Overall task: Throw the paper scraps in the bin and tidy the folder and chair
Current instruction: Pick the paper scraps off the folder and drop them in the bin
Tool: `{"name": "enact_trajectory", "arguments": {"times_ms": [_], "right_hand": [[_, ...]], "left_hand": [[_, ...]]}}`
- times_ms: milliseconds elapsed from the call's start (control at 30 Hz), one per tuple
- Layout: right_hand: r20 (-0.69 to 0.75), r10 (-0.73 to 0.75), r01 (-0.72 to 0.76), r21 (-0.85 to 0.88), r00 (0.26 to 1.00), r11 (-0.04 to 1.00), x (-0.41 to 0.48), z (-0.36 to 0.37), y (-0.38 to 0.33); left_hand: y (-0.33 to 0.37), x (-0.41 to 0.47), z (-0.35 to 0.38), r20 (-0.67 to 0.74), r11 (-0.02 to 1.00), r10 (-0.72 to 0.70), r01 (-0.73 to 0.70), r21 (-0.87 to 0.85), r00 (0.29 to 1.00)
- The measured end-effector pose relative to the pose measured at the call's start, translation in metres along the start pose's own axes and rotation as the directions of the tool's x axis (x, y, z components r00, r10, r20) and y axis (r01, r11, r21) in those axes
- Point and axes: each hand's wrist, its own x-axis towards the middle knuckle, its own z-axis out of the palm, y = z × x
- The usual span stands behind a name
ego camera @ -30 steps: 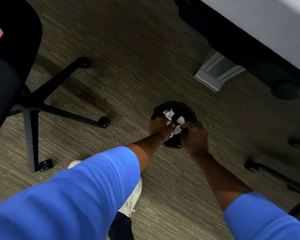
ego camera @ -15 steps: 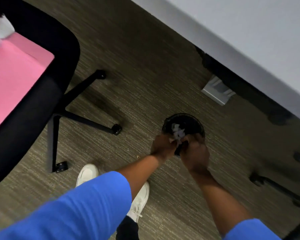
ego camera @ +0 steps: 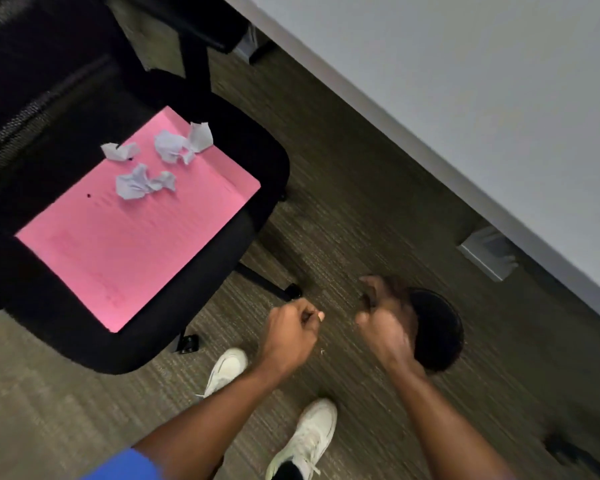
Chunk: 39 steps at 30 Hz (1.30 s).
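Observation:
A pink folder lies on the seat of a black office chair at the left. Several crumpled white paper scraps rest on the folder's far half. A small black bin stands on the carpet at the right, its inside dark. My left hand hovers over the carpet between chair and bin, fingers curled shut with nothing seen in them. My right hand is blurred just left of the bin's rim, fingers curled, no paper visible in it.
A white desk top fills the upper right, with a grey desk foot beneath it. The chair's black base legs and castors reach toward my white shoes. Another dark chair base shows at the lower right.
Both hands were together over the bin with white paper scraps; now they are apart, pulled back to the left and empty. The view has swung toward the chair and folder.

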Motion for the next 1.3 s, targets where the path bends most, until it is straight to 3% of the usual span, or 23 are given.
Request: {"name": "enact_trajectory", "arguments": {"times_ms": [133, 233, 333, 400, 500, 667, 800, 1000, 1200, 1300], "right_hand": [[0.039, -0.046, 0.043, 0.062, 0.998, 0.997, 0.012, -0.004, -0.07], [0.002, -0.165, 0.165, 0.037, 0.986, 0.986, 0.027, -0.002, -0.116], [0.016, -0.28, 0.28, -0.024, 0.96, 0.96, 0.044, 0.001, -0.167], [0.045, -0.344, 0.346, -0.051, 0.938, 0.937, 0.056, 0.005, -0.201], [0.111, -0.415, 0.427, -0.128, 0.903, 0.895, 0.078, 0.017, -0.249], [0.178, -0.466, 0.497, -0.248, 0.867, 0.831, 0.109, 0.04, -0.317], [0.244, -0.49, 0.546, -0.32, 0.837, 0.774, 0.129, 0.054, -0.348], [0.319, -0.486, 0.58, -0.391, 0.814, 0.714, 0.149, 0.071, -0.362], [0.319, -0.612, 0.683, -0.465, 0.723, 0.564, 0.152, 0.079, -0.364], [0.29, -0.633, 0.683, -0.47, 0.718, 0.56, 0.148, 0.08, -0.358]], "left_hand": [[0.0, -0.003, -0.082, -0.215, 0.994, 0.104, -0.104, 0.009, 0.971], [0.0, 0.003, -0.144, -0.409, 0.982, 0.169, -0.116, 0.152, 0.897], [-0.003, 0.023, -0.204, -0.566, 0.966, 0.183, -0.04, 0.256, 0.804], [-0.006, 0.043, -0.239, -0.609, 0.958, 0.13, 0.059, 0.28, 0.783], [-0.014, 0.073, -0.277, -0.626, 0.938, 0.028, 0.197, 0.287, 0.78], [-0.024, 0.111, -0.301, -0.534, 0.924, -0.009, 0.211, 0.319, 0.846], [-0.034, 0.126, -0.303, -0.454, 0.909, 0.039, 0.157, 0.386, 0.89], [-0.051, 0.135, -0.305, -0.426, 0.866, 0.143, 0.095, 0.491, 0.893], [-0.061, 0.138, -0.304, -0.44, 0.898, 0.2, 0.016, 0.439, 0.876], [-0.062, 0.138, -0.303, -0.434, 0.9, 0.219, -0.009, 0.435, 0.874]]}}
